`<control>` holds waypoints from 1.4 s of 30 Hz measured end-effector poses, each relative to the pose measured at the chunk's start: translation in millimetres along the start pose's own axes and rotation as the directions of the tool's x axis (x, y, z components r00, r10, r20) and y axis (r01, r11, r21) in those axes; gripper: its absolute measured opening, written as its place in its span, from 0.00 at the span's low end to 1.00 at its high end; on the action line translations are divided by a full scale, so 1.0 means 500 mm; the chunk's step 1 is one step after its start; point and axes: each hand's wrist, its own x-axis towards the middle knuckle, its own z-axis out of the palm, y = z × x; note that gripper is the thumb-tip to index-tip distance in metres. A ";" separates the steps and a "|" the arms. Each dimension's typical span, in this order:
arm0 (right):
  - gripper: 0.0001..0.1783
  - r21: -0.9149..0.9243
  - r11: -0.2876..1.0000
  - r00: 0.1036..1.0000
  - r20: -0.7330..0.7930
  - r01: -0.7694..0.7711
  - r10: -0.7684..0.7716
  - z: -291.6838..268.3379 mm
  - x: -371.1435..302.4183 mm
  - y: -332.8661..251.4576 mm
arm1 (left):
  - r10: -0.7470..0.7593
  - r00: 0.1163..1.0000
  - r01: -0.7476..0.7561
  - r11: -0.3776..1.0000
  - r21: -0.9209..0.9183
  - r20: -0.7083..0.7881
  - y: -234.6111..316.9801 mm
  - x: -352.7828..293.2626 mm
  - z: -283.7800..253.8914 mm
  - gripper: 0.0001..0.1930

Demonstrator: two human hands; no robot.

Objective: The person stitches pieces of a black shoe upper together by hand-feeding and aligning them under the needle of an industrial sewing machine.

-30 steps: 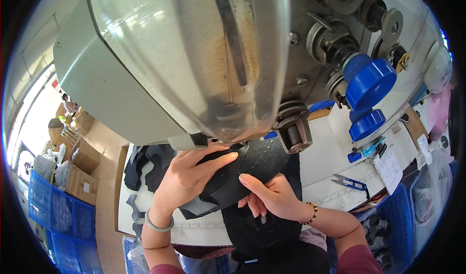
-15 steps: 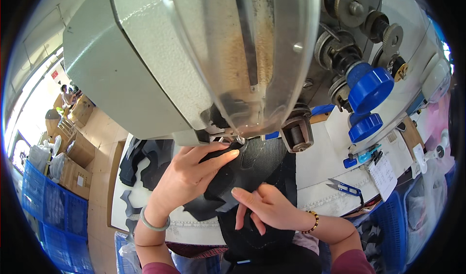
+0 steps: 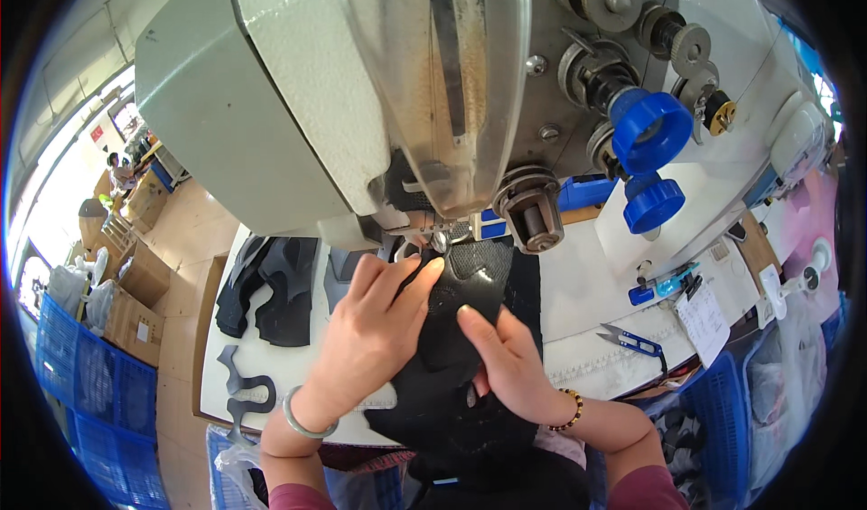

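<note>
A black textile piece (image 3: 442,325) with a mesh patch (image 3: 483,259) lies under the presser foot (image 3: 440,239) of a sewing machine (image 3: 298,86). My left hand (image 3: 370,316) is closed at the edge of this piece, fingertips pressed together close to the foot. On the piece's right side, my right hand (image 3: 515,361) grips it, thumb on top and the other fingers curled beneath, mostly hidden. Black material also hangs over the table's front edge toward my lap.
Black and grey cut pieces (image 3: 289,289) lie left on the white table (image 3: 578,280), near a wavy grey strip (image 3: 239,384). Blue-handled thread snips (image 3: 637,343) and a paper note (image 3: 703,319) lie right. Blue crates (image 3: 99,429) stand left; another crate (image 3: 713,415) stands right.
My right hand has gone from hovering loosely over the black piece to gripping it, a little farther forward. The left hand stays near the foot. The whole view has shifted slightly.
</note>
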 end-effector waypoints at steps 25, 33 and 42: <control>0.15 -0.149 0.964 0.968 0.156 0.219 -0.196 -0.128 0.094 -0.053 | 0.103 0.995 -0.104 0.984 -0.142 -0.019 -0.023 -0.023 0.031 0.23; 0.20 -0.185 0.980 0.931 0.340 -0.073 0.133 -0.209 0.090 -0.087 | 0.489 0.811 -0.499 0.865 0.056 -0.323 -0.048 -0.052 0.090 0.15; 0.13 -0.153 0.968 0.895 0.373 -0.199 0.243 -0.205 0.092 -0.095 | 0.525 0.800 -0.555 0.831 -0.026 -0.289 -0.047 -0.051 0.069 0.15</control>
